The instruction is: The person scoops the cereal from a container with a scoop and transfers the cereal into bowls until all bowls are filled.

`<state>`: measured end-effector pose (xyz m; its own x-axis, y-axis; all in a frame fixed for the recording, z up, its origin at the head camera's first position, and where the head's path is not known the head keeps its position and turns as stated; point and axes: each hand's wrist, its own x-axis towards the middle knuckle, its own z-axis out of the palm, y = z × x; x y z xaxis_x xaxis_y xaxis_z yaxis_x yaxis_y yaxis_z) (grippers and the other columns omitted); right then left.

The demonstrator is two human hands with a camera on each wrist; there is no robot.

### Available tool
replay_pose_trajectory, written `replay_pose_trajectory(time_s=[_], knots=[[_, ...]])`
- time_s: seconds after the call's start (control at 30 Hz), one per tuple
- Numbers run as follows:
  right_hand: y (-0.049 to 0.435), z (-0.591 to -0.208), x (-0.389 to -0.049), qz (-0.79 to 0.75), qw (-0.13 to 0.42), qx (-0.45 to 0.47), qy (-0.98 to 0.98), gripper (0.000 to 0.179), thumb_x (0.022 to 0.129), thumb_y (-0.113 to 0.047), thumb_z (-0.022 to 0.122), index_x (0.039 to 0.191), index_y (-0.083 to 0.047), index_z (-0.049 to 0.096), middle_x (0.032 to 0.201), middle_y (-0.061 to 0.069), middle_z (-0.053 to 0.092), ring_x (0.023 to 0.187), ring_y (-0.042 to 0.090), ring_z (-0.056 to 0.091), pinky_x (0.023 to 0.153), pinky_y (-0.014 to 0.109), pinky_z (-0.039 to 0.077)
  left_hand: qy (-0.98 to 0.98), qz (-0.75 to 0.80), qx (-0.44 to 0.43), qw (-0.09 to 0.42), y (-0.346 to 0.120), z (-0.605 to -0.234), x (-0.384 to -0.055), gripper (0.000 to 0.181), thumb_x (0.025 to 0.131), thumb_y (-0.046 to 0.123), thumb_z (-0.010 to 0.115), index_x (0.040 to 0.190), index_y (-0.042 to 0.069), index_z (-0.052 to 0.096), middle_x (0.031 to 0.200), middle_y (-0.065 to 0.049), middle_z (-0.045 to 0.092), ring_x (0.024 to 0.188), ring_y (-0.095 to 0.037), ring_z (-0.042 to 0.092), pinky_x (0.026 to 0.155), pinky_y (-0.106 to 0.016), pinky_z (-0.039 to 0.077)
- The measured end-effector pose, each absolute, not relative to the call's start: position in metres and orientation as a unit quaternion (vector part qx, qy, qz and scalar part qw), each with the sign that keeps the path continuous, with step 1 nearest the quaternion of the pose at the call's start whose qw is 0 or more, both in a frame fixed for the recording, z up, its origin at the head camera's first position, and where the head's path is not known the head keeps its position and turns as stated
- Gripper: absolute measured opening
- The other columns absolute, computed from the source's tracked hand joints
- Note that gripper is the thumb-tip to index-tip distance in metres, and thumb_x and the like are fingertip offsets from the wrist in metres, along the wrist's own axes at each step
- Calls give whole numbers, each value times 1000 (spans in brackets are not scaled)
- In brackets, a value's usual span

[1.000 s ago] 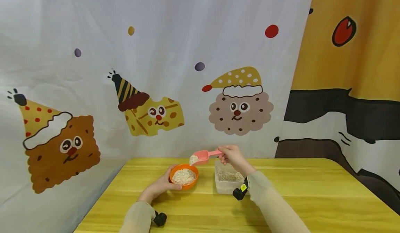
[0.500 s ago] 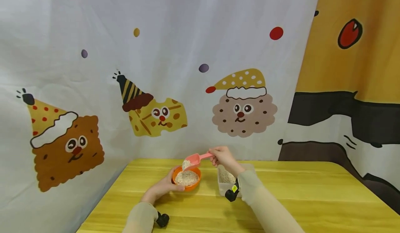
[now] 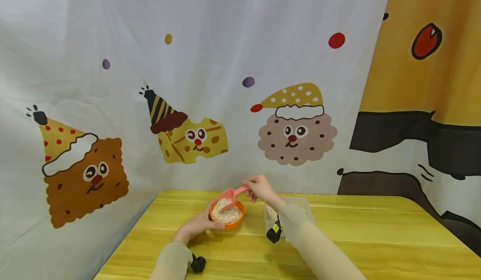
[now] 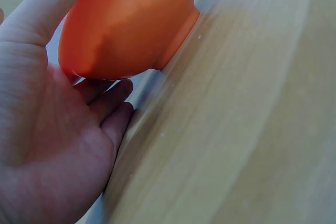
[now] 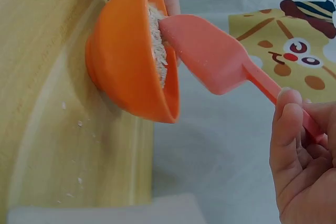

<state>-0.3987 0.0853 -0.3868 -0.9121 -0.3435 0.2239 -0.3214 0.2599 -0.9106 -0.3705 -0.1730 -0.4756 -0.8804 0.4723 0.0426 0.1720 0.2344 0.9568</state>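
An orange bowl [image 3: 233,226] stands on the table, filled with pale flakes that look like oats [image 3: 230,216]. My left hand [image 3: 200,225] holds the bowl from its left side, thumb in front and fingers round the back. In the left wrist view the thumb lies along the bowl wall [image 4: 126,30]. A pink scoop [image 5: 207,51] is tipped over the bowl, its front edge down at the flakes. My right hand [image 3: 261,189] grips the scoop's handle [image 5: 268,85] between thumb and fingers, above and to the right of the bowl.
A clear plastic container [image 3: 306,209] with more flakes stands right of the bowl, partly hidden by my right forearm. A few crumbs [image 5: 80,124] lie on the wooden table [image 3: 360,230]. A cartoon-printed cloth [image 3: 233,29] hangs behind the table.
My right hand has moved left and brought the scoop down from above the bowl's rim into it, tipping out the flakes. The left hand still holds the bowl.
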Motion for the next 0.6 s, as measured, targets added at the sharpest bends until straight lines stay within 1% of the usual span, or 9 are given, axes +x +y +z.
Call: replay_pose_trajectory(time_s=[0.13,0.2,0.3,0.47,0.5,0.6], knots=[[85,-378,-397,-543,-10,-225,809,30,101,-12,52,84,3,71,56,9,58,41,14,51,43,38,51,770,587,213,129,-172,-476,-372,99,80,20,81,154,11,16,153,-23,24,138,-37,25,110,-56,21],[86,-375,-396,-534,-19,-229,814,30,100,-11,52,82,2,71,56,9,59,40,14,51,44,40,52,769,588,215,129,-172,-476,-372,97,80,19,81,153,12,18,151,-23,27,138,-36,26,109,-55,21],[87,-370,-395,-527,-25,-229,818,30,100,-11,52,81,2,71,56,11,58,39,14,50,43,40,51,767,590,217,130,-173,-477,-372,97,80,18,81,153,11,18,150,-22,29,137,-35,29,109,-54,22],[92,-365,-394,-522,-33,-224,822,28,100,-11,52,83,1,72,55,9,56,38,15,48,42,41,50,763,595,212,136,-173,-477,-373,99,81,19,80,154,9,14,150,-23,29,136,-36,30,109,-54,24],[94,-364,-394,-520,-34,-225,823,28,100,-11,52,83,1,72,55,9,56,38,15,48,42,40,49,763,595,210,138,-173,-477,-373,99,82,19,80,154,9,13,150,-23,29,136,-36,30,108,-54,24],[97,-360,-393,-509,-39,-233,828,28,100,-11,53,82,2,71,55,9,55,37,14,49,42,43,50,763,595,209,142,-173,-477,-372,99,82,20,79,155,11,13,150,-22,30,135,-36,31,108,-54,25]])
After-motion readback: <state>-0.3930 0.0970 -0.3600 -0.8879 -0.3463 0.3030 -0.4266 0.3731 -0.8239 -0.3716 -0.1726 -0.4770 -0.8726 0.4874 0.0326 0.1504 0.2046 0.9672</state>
